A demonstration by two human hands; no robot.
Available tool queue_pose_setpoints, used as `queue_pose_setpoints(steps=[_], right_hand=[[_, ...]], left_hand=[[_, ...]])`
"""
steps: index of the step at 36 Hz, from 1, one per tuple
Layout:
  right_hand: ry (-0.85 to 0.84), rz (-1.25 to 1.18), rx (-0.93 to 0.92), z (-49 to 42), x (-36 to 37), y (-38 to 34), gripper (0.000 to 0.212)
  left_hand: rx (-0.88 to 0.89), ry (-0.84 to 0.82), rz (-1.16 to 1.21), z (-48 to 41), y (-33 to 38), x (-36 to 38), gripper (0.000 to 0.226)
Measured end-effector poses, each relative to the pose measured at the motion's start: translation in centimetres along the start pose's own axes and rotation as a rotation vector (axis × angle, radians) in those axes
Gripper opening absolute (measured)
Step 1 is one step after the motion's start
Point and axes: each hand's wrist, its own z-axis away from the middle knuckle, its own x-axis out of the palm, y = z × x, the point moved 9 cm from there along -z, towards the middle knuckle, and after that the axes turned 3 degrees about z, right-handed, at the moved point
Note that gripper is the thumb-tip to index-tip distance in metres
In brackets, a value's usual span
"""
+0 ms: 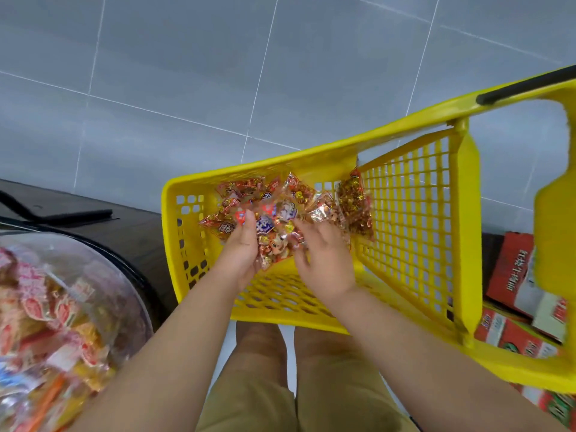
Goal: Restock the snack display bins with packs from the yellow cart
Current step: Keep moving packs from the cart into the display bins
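Bare forearms (174,347) from 7 and 5 o'clock, left hand (240,254), right hand (324,260), short unpainted nails, khaki shorts (249,406) at 6 o'clock, bare knees (258,341) past hems
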Motion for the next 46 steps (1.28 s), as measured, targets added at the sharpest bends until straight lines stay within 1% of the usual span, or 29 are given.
queue_pose_setpoints(steps=[3,5,6,8,10,12,14,15,16,17,18,19,21,22,23,24,27,28,31,33,35,37,40,42,44,46], right_hand=[[0.082,0.083,-0.137,0.8,-0.3,-2.1,0.060],[0.113,0.080,-0.220,1.3,-0.4,-3.2,0.064],[0.114,0.071,-0.257,1.6,-0.3,-3.7,0.064],[0.089,0.061,-0.325,2.1,0.1,-4.4,0.061],[0.056,0.061,-0.379,2.4,0.3,-4.8,0.059],[0.019,0.036,-0.413,2.6,0.5,-4.6,0.060],[-0.062,-0.026,-0.426,2.8,0.9,-3.9,0.062],[-0.116,-0.069,-0.417,2.8,1.3,-3.4,0.063],[-0.168,-0.116,-0.381,2.7,1.5,-2.6,0.061],[-0.198,-0.154,-0.310,2.3,1.7,-1.5,0.058],[-0.188,-0.178,-0.201,1.8,1.6,0.1,0.055],[-0.138,-0.187,-0.061,1.0,1.3,2.2,0.051],[-0.016,-0.157,0.251,-0.3,0.7,7.0,0.049],[0.010,-0.128,0.379,-0.8,0.7,9.1,0.051],[0.005,-0.095,0.462,-1.3,0.8,10.7,0.054],[-0.023,-0.065,0.503,-2.0,1.3,11.8,0.056],[-0.144,0.002,0.492,-4.3,3.2,13.4,0.063],[-0.157,0.022,0.489,-5.1,3.5,13.7,0.066],[-0.114,0.134,0.554,-7.1,3.3,14.9,0.072],[-0.112,0.241,0.583,-7.8,3.2,15.4,0.072],[-0.111,0.310,0.591,-8.3,3.1,15.7,0.066],[-0.110,0.340,0.581,-8.6,3.2,15.9,0.057],[-0.181,0.417,0.480,-8.9,4.0,15.4,0.040],[-0.227,0.457,0.442,-8.5,4.2,15.0,0.035],[-0.219,0.439,0.454,-8.0,3.5,14.7,0.031],[-0.196,0.328,0.487,-7.2,2.5,14.1,0.028]], left_hand=[[0.055,-0.013,-0.014,0.6,0.5,0.7,0.096],[0.040,-0.001,0.055,0.6,0.2,0.3,0.092],[0.024,0.008,0.091,0.6,0.0,0.0,0.085],[-0.002,0.037,0.121,0.5,-0.3,-0.7,0.065],[-0.018,0.056,0.103,0.1,-0.8,-1.3,0.052],[-0.035,0.099,0.061,-0.1,-1.1,-1.8,0.047],[-0.036,0.141,0.048,-0.4,-1.5,-2.2,0.038],[-0.034,0.163,0.045,-0.5,-1.6,-2.5,0.037],[-0.032,0.184,0.039,-0.6,-1.8,-2.8,0.043],[-0.036,0.198,0.035,-0.8,-2.0,-3.2,0.053],[-0.045,0.199,0.032,-1.0,-2.2,-3.3,0.060],[-0.054,0.196,0.028,-1.2,-2.4,-3.6,0.063],[-0.063,0.194,0.013,-1.3,-2.5,-4.0,0.058],[-0.065,0.191,-0.001,-1.4,-2.6,-4.3,0.054],[-0.066,0.189,-0.015,-1.5,-2.7,-4.5,0.051],[-0.066,0.187,-0.023,-1.6,-2.8,-4.6,0.048],[-0.061,0.207,-0.012,-1.5,-3.1,-5.4,0.040],[-0.059,0.217,-0.006,-1.5,-3.2,-5.8,0.039],[-0.062,0.220,-0.013,-1.6,-3.7,-6.6,0.043],[-0.061,0.234,-0.020,-1.6,-3.9,-7.1,0.043],[-0.055,0.229,-0.023,-1.7,-4.0,-7.4,0.040],[-0.048,0.220,-0.020,-1.7,-4.1,-7.7,0.038],[-0.048,0.221,-0.011,-1.7,-4.3,-8.2,0.037],[-0.041,0.217,-0.004,-1.7,-4.2,-8.5,0.039],[-0.033,0.209,0.010,-1.4,-3.9,-8.7,0.044],[-0.019,0.203,0.034,-1.0,-3.7,-9.0,0.047]])
